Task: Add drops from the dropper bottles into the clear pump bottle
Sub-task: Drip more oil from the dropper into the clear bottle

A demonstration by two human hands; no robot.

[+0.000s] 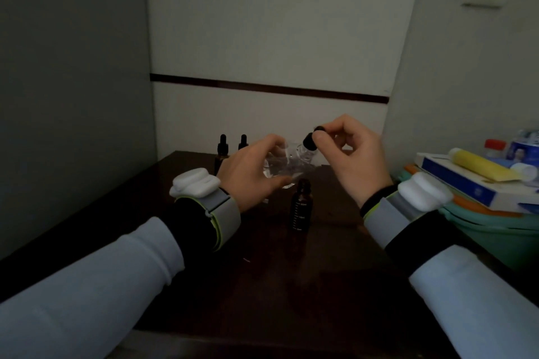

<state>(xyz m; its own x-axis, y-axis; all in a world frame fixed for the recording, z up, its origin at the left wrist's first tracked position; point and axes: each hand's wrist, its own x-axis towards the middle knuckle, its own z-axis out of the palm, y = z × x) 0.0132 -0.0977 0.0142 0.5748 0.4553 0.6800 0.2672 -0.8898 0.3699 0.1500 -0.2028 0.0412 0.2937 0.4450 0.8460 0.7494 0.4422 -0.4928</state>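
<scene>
the clear bottle is held off the counter by the left grip, whose fingers and thumb are curled round its body. the bottle is tilted, with its neck leaned towards the right. the black top of a dropper is pinched between the thumb and forefinger of the right grip, just above the neck of the clear bottle. whether the dropper's tip is inside the neck cannot be told in the dim light. a dark brown bottle with its top off is stood upright on the counter, below the two grips and near the clear bottle; pale measuring marks are seen on its side. two capped dropper bottles are stood side by side at the back of the counter, partly hidden behind the left grip. to the right, a yellow tube is laid on a blue and white box, which is stacked over a green tub.
</scene>
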